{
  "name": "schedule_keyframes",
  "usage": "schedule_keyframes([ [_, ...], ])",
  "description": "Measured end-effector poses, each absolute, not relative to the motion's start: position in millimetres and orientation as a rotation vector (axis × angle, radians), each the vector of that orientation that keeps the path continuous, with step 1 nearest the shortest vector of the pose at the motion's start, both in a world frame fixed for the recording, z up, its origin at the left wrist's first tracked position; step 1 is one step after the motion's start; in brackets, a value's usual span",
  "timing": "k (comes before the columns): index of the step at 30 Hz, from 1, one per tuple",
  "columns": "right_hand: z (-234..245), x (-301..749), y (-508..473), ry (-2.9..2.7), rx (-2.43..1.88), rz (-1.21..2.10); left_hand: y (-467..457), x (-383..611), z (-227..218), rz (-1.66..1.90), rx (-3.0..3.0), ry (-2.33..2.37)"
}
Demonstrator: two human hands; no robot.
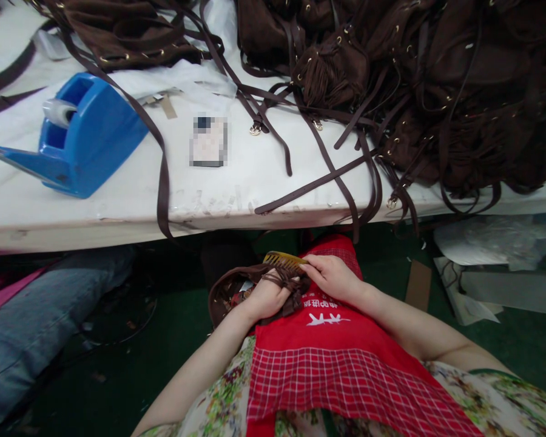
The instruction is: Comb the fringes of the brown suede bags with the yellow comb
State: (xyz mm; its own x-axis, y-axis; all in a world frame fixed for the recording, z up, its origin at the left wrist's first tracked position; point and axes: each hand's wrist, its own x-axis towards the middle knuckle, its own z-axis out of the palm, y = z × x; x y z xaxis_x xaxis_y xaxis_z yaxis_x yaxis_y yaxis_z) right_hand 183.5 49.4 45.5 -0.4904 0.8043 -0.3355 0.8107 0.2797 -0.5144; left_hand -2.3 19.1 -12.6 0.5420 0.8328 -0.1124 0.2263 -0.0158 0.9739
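Left hand [267, 296] clutches the fringe [296, 301] of a brown bag [218, 290] on the lap [339, 244]; right hand [331, 276] beside it holds a yellow comb [283, 261], whose teeth could snag if strands tangle

Yellow comb [283, 261] in right hand [330, 276], brown bag [230, 284] close by, its fringe [295, 298] bunched in left hand [268, 296]

White table [236, 182], dark green floor [523, 352]

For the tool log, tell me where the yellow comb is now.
In the head view, the comb is just below the middle, in the right hand, next to the brown fringe in the left hand.
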Motion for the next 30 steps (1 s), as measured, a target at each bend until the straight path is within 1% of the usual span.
schedule_keyframes([
  [12,39.2,182.8,48.0,2.559,1.569,-0.944,18.8,-4.1,-14.6,0.635,1.589,0.938],
  [18,38.9,183.2,47.7,2.551,1.587,-0.963,18.9,-5.1,-12.4,0.65,1.539,0.924],
  [23,32.2,180.6,47.8,2.546,1.564,-0.896,19.2,-5.3,-14.1,0.633,1.512,0.905],
  [30,23.5,178.9,47.6,2.526,1.56,-0.938,18.5,-5.7,-17.2,0.615,1.571,0.889],
])
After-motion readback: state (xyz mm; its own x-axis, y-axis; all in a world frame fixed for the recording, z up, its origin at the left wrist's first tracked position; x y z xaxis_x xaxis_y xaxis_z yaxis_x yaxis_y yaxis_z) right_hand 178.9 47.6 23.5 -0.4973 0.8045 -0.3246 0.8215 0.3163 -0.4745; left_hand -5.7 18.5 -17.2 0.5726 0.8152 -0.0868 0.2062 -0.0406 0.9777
